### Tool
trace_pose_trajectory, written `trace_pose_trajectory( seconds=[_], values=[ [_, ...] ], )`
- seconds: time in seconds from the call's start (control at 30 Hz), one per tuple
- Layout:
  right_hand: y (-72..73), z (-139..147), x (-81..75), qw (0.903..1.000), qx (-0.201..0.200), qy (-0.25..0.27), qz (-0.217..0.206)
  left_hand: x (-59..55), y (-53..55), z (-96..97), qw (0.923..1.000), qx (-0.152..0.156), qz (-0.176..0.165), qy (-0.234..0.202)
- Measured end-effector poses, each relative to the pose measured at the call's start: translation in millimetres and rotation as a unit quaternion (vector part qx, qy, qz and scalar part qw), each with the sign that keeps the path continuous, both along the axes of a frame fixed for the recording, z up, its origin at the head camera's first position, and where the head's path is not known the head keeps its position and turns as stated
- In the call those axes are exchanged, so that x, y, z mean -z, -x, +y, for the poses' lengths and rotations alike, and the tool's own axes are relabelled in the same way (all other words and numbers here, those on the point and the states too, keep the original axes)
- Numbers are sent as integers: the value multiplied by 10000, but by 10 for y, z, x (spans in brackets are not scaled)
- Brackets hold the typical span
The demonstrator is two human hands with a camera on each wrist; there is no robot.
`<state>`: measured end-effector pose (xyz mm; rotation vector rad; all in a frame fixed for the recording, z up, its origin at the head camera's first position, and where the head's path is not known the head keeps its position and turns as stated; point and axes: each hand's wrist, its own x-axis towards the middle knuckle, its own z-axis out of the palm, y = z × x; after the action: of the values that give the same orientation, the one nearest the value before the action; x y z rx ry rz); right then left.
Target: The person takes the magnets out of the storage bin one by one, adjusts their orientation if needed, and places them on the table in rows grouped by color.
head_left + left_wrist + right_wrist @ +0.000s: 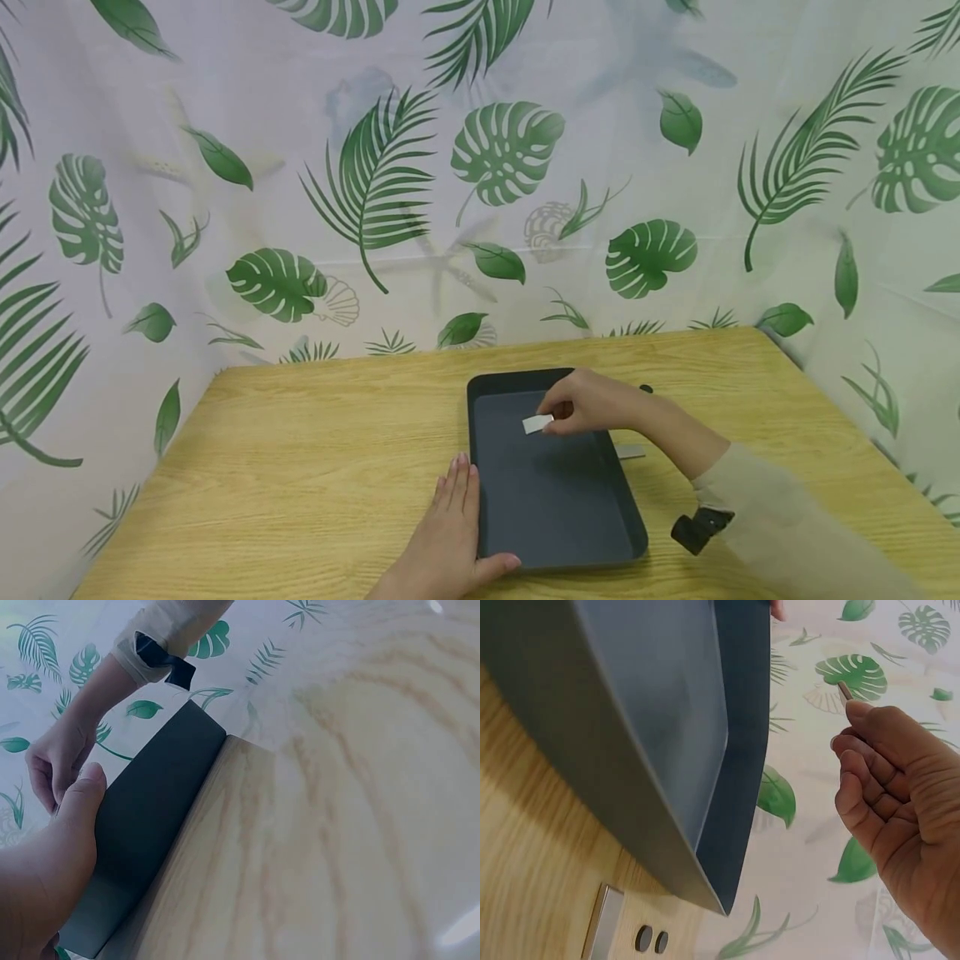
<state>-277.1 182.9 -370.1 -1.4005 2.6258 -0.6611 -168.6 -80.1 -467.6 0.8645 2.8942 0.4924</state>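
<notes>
A dark grey rectangular tray (551, 500) lies on the wooden table. My right hand (592, 402) is above its far half and pinches a small, flat, whitish rectangular piece (536, 424) between thumb and fingers. In the right wrist view that piece (844, 691) shows edge-on, thin, past the thumb; its exact kind cannot be told. Along the tray's left side rests my left hand (446, 533), fingers straight and pointing forward, thumb over the near left corner. The left wrist view shows this hand (52, 855) against the tray's outer wall (157, 817).
Right of the tray, partly hidden by it, lies a flat silvery piece (632, 452). Beyond my right wrist are small black discs (644, 937). A black strap (701, 529) hangs from the right sleeve. Leaf-printed cloth (405, 308) stands behind the wooden table (322, 467).
</notes>
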Motion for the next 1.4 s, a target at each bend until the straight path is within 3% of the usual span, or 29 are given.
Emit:
trace_pose_trajectory(
  seconds=[0.1, 0.37, 0.73, 1.1, 1.4],
  values=[
    [-34, 73, -22, 9999, 75, 95, -22, -1, -2, 2, 10000, -24, 25, -6],
    [-95, 277, -32, 9984, -6, 389, 407, 2, -27, 15, 9999, -34, 83, 74],
    [-208, 613, 39, 9975, 592, 387, -6, -7, -38, 20, 9998, 43, 144, 131],
    [-254, 990, 174, 9965, 517, 516, 399, 21, -31, 9, 9996, 102, 252, 109],
    [-307, 1300, 194, 9969, 710, 232, 249, 31, -13, 13, 9997, 99, 238, 14]
  ],
)
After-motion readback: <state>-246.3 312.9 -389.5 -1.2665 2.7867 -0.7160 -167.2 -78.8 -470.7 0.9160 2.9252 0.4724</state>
